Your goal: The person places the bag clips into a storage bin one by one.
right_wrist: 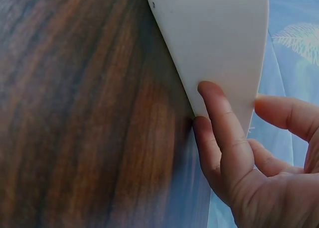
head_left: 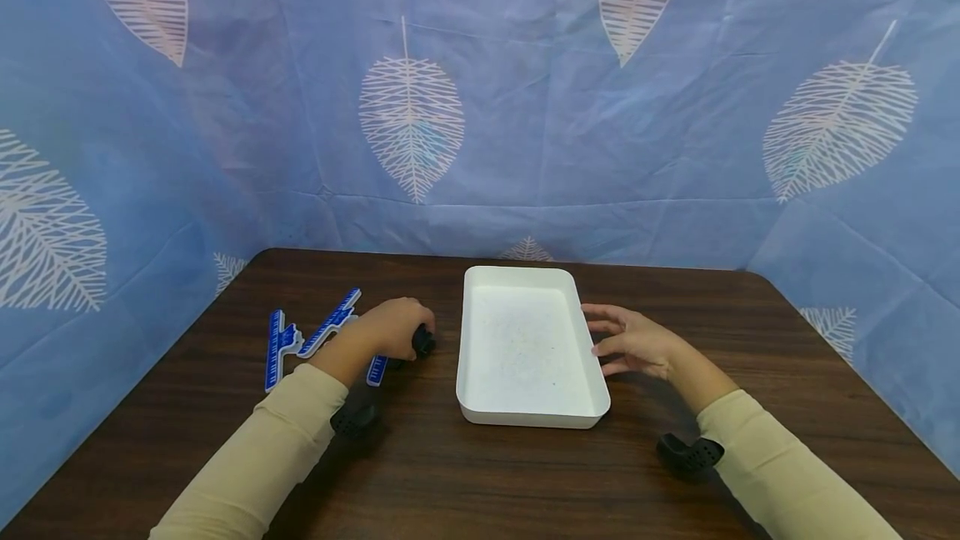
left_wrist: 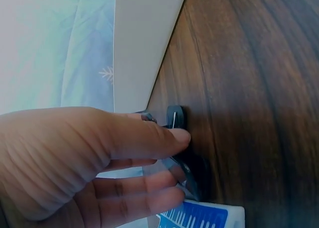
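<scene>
My left hand (head_left: 393, 327) is left of the white tray, pinching a small black clip (head_left: 423, 341) low over the table. In the left wrist view the thumb lies across the black clip (left_wrist: 192, 171), with the other fingers behind it; part of it is hidden. A blue-and-white ruler-like clip (head_left: 377, 371) sticks out below this hand. My right hand (head_left: 633, 342) touches the right side wall of the white tray (head_left: 534, 421) with loosely extended fingers. In the right wrist view its fingertips rest against the tray's outer wall (right_wrist: 214, 44).
Two more blue-and-white ruler-like clips, one upright in view (head_left: 274, 350) and one slanted (head_left: 330, 323), lie left of my left hand. The dark wooden table (head_left: 495, 482) ends at a blue leaf-patterned cloth (head_left: 517, 140) behind and at the sides.
</scene>
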{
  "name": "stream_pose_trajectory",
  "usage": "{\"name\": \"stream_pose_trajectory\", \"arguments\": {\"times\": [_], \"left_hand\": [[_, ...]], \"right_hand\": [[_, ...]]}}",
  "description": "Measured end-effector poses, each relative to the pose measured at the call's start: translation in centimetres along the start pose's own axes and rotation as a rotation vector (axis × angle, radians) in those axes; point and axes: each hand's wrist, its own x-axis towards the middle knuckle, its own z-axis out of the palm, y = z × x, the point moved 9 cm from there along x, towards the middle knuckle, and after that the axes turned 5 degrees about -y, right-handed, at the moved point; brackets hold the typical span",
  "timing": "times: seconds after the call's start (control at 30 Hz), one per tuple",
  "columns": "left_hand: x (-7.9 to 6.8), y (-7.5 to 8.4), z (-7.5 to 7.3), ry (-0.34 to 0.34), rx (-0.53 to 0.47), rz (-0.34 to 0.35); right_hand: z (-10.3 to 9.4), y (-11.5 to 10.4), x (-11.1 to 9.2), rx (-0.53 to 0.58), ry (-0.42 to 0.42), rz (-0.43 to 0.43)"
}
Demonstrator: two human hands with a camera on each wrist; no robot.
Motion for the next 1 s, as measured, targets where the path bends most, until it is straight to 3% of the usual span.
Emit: {"name": "stream_pose_trajectory", "arguments": {"times": [0.53,1.0], "left_hand": [[0.4,0.3,0.1,-0.006,0.0,0.013],[-0.4,0.7,-1.7,0.023,0.002,0.026]], "right_hand": [[0.0,0.1,0.0,0.006,0.016,0.008],[-0.1,0.1,0.0,0.005,0.026,0.012]]}}
